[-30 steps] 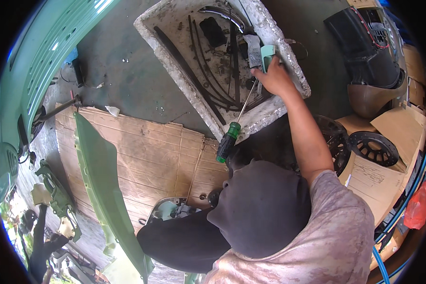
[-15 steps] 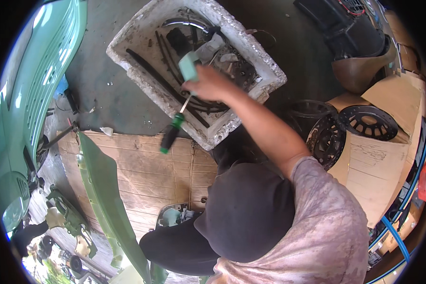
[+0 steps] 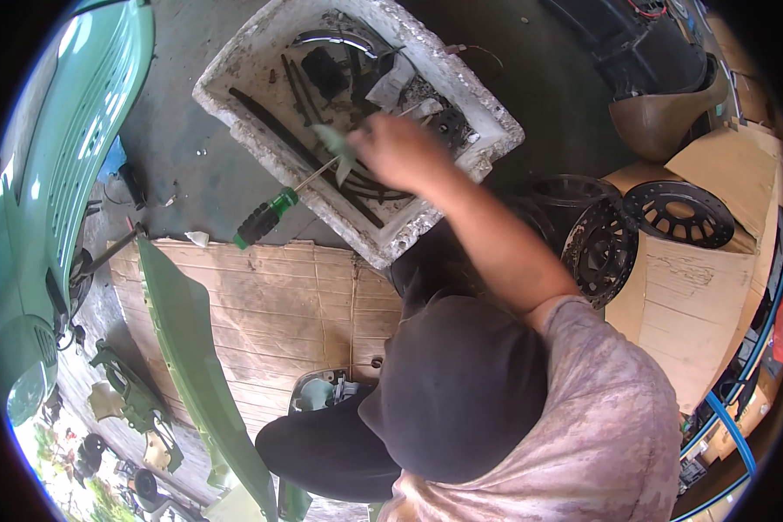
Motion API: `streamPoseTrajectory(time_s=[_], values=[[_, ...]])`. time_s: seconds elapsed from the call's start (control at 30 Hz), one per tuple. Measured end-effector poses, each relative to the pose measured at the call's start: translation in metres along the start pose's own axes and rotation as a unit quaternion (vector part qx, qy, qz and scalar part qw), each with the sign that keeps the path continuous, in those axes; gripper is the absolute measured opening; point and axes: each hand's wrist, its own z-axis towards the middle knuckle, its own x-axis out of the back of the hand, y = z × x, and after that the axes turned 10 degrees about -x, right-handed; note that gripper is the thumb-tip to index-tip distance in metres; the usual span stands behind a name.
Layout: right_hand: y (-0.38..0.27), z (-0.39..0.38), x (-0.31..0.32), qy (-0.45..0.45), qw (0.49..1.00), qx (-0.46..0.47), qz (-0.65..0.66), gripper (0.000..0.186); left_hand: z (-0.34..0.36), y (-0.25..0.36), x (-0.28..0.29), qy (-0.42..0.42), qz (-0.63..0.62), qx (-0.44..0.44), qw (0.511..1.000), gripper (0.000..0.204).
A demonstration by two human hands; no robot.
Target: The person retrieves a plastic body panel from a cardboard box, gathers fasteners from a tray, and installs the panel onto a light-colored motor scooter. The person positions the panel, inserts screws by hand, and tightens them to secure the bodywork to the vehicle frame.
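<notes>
Neither my left hand nor my right hand shows. Below me, a person in a dark head covering [image 3: 461, 391] and mottled pinkish shirt bends with one bare hand [image 3: 400, 152] over a battered white foam box [image 3: 217, 91]. That hand, blurred, holds a small pale-green piece [image 3: 331, 139] and appears to grip a screwdriver too, whose green-and-black handle [image 3: 265, 217] juts beyond the box's lower left rim. Inside the box lie long black strips [image 3: 270, 130], a dark block [image 3: 324, 75], a pale bag [image 3: 389, 84] and small parts.
A cardboard sheet [image 3: 261, 304] lies under a long green panel [image 3: 183, 339]. Mint-green body panels [image 3: 87, 113] fill the left side. Black perforated rings [image 3: 679, 211] rest on cardboard boxes [image 3: 687, 304] at right, below a black housing [image 3: 635, 61]. A blue hose [image 3: 731, 426] runs nearby.
The person's hand has moved left from the box's right wall toward its middle with the green piece. The screwdriver has swung left and lies more slanted. The view has also shifted somewhat.
</notes>
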Motion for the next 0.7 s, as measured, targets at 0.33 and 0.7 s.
streamPoseTrajectory(time_s=[0.33, 0.7], values=[[0.099, 0.047, 0.012, 0.074, 0.968, -0.094, -0.218, 0.020, 0.002, 0.031, 0.007, 0.007, 0.010, 0.045, 0.999, 0.057], [0.112, 0.054, 0.003, 0.077, 0.967, -0.072, -0.231, 0.019, -0.012, 0.043, 0.007, 0.021, -0.057, 0.088, 0.994, 0.041]])
